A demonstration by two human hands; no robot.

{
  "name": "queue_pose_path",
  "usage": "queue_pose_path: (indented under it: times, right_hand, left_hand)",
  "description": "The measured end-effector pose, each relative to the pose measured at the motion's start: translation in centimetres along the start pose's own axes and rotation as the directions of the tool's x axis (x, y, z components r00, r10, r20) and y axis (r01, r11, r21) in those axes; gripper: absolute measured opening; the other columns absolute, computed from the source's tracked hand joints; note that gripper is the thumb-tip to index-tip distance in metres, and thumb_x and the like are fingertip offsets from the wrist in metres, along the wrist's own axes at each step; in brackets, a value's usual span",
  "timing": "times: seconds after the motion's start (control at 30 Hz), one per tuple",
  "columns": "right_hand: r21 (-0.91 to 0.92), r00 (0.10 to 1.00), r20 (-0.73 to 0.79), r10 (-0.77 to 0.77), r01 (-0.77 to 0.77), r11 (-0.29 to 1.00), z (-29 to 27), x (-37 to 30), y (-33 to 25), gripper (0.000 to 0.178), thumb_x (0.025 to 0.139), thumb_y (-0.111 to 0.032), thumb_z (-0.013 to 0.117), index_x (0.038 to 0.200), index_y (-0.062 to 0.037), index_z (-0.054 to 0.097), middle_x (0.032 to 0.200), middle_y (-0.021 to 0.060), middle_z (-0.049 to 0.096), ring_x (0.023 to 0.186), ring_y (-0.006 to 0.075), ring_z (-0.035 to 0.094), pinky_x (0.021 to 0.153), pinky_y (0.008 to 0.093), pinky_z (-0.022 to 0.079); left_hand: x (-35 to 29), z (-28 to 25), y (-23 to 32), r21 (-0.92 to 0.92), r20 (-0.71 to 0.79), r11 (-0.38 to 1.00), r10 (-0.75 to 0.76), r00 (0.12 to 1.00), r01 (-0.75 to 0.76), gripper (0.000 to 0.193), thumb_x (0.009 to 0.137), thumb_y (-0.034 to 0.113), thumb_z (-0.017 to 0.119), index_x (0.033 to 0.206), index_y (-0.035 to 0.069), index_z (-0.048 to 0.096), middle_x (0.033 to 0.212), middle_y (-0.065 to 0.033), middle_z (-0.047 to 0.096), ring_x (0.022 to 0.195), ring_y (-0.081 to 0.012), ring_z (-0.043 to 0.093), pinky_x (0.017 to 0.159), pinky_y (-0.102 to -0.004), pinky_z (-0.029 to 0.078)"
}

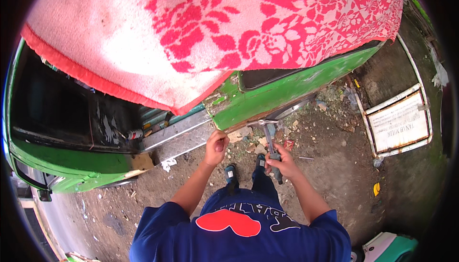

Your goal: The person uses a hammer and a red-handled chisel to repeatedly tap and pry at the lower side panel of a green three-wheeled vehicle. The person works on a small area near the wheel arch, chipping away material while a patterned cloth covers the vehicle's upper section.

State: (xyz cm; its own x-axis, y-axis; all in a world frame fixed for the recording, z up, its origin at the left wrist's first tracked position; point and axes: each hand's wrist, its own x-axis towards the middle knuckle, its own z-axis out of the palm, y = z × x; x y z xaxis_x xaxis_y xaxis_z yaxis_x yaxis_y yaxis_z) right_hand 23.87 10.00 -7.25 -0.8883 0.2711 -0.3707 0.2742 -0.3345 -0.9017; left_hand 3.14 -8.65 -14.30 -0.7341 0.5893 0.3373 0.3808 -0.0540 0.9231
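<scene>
In front of me is a green vehicle body panel (267,99) with scraped paint along its lower edge. My left hand (216,149) is closed in a fist at the panel's lower left corner. A round, reddish-brown end (219,145) shows in that fist; I cannot make out what it belongs to. My right hand (285,164) is closed round the dark grip of a hammer (269,140). The hammer has a metal shaft, and its head points away from me, near the panel's bottom edge. Part of the grip is hidden by my fingers.
A pink and white floral blanket (229,28) drapes over the vehicle. To the left are an open green door (71,161) and a metal step (181,135). Rubble (248,135) litters the dirt ground. A white framed sign (400,121) lies right, a yellow scrap (377,189) below it.
</scene>
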Motion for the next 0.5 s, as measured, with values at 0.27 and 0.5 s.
queue_pose_path:
  times: [0.27,0.5]
  right_hand:
    - [0.001,0.998,-0.041,0.046,-0.046,0.999,1.4,1.3,6.7,0.057,0.085,0.0,0.063,0.139,-0.0004,0.044,0.083,0.0027,0.059,0.056,0.0104,0.055,0.048,0.0258,0.045]
    - [-0.069,0.999,-0.011,0.042,-0.042,0.997,0.9,-0.3,6.6,0.069,0.082,0.003,0.061,0.145,-0.0013,0.035,0.101,0.0038,0.062,0.078,0.0101,0.058,0.061,0.0252,0.049]
  left_hand:
    - [-2.5,-3.3,-1.4,0.257,-0.025,0.953,0.176,0.984,-0.164,0.023,0.088,0.019,0.059,0.106,0.006,0.063,0.104,-0.0129,0.059,0.098,-0.0318,0.056,0.089,-0.0382,0.042]
    - [-6.0,-2.8,-2.8,-0.053,-0.237,0.993,-0.117,0.965,0.107,0.014,0.087,0.005,0.064,0.101,0.002,0.063,0.102,-0.0108,0.062,0.09,-0.0221,0.059,0.083,-0.033,0.047]
